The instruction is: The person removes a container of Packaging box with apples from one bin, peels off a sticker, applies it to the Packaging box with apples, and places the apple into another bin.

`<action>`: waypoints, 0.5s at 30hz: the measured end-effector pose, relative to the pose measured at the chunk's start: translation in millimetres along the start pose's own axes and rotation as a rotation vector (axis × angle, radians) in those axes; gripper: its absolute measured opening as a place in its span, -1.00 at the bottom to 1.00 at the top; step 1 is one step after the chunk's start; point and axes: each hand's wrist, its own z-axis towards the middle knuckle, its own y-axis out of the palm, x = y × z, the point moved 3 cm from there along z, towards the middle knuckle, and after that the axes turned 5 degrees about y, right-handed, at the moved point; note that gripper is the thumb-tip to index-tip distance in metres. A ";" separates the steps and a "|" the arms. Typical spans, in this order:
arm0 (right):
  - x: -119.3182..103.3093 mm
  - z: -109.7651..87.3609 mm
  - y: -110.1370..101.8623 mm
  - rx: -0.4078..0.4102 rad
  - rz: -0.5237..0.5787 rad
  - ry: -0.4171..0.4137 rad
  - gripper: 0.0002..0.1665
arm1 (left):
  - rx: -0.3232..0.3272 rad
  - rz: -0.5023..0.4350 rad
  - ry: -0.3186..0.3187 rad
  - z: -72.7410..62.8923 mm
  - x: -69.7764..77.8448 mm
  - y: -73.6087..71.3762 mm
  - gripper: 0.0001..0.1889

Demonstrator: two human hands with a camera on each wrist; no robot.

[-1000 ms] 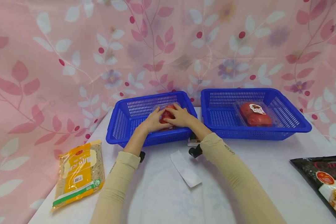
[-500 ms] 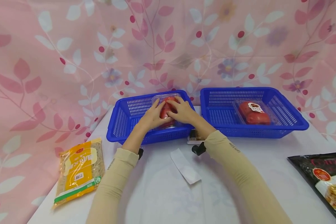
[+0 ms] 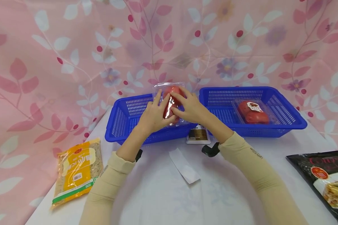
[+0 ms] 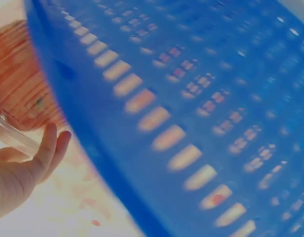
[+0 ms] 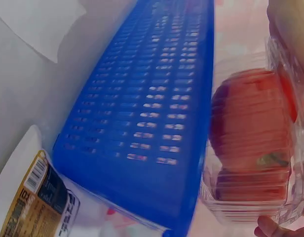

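Note:
Both hands hold a clear plastic box of red tomatoes point(image 3: 170, 109), tilted above the right part of the left blue basket point(image 3: 124, 107). My left hand point(image 3: 154, 116) grips its left side, fingers spread over the top. From the other side my right hand point(image 3: 193, 109) grips it, and fingertips of the two hands nearly meet over the tomatoes. In the right wrist view the tomato box point(image 5: 250, 123) hangs just past the blue basket's rim point(image 5: 204, 123). The left wrist view shows left fingers point(image 4: 46, 150) at the box's edge, beyond the basket wall point(image 4: 93, 123).
A second blue basket point(image 3: 264, 132) stands at right with another tomato box point(image 3: 254, 117). A white-edged package point(image 3: 198, 136) sits in front of the left basket. On the table lie a paper strip point(image 3: 184, 165), a yellow grain bag point(image 3: 77, 172) and a black food bag point(image 3: 324, 178).
Both hands have lifted the tomato box from inside the left basket to above its rim. More of the white-edged package shows as the right arm moved right.

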 end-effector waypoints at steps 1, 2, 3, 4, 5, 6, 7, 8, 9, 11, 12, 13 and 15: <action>-0.8 -4.3 -3.1 0.016 -0.005 -0.010 -0.28 | 0.015 0.016 0.017 -1.7 5.0 -2.3 -0.10; -1.7 -8.7 -6.3 0.031 -0.008 -0.017 -0.29 | 0.030 0.028 0.033 -3.4 9.8 -4.3 -0.11; -2.5 -13.0 -9.5 0.047 -0.012 -0.028 -0.30 | 0.049 0.035 0.049 -5.1 14.7 -6.6 -0.11; -3.3 -17.4 -13.0 0.061 -0.013 -0.037 -0.31 | 0.069 0.039 0.064 -6.7 19.4 -8.7 -0.11; -4.2 -21.8 -16.6 0.074 -0.013 -0.043 -0.31 | 0.089 0.042 0.078 -8.0 23.9 -10.7 -0.12; -5.1 -26.0 -20.3 0.084 -0.015 -0.047 -0.31 | 0.112 0.043 0.090 -9.2 28.3 -12.7 -0.13; -5.8 -30.1 -23.7 0.095 -0.013 -0.054 -0.32 | 0.134 0.044 0.102 -10.2 32.4 -14.8 -0.14; -6.2 -34.4 -27.0 0.109 -0.013 -0.065 -0.32 | 0.155 0.041 0.112 -11.4 36.5 -16.7 -0.16; -6.5 -39.0 -30.2 0.121 -0.011 -0.076 -0.32 | 0.173 0.039 0.121 -12.7 40.5 -18.5 -0.16; -7.0 -48.4 -35.7 0.137 -0.013 -0.091 -0.32 | 0.198 0.039 0.137 -15.9 48.8 -21.6 -0.19; -7.1 -53.3 -38.0 0.145 -0.015 -0.098 -0.33 | 0.207 0.033 0.143 -18.0 53.5 -23.3 -0.20; -7.3 -58.8 -40.2 0.154 -0.018 -0.109 -0.34 | 0.211 0.033 0.150 -20.5 58.4 -24.1 -0.21; -7.7 -71.4 -44.1 0.169 -0.030 -0.127 -0.35 | 0.212 0.028 0.163 -27.0 69.6 -25.1 -0.23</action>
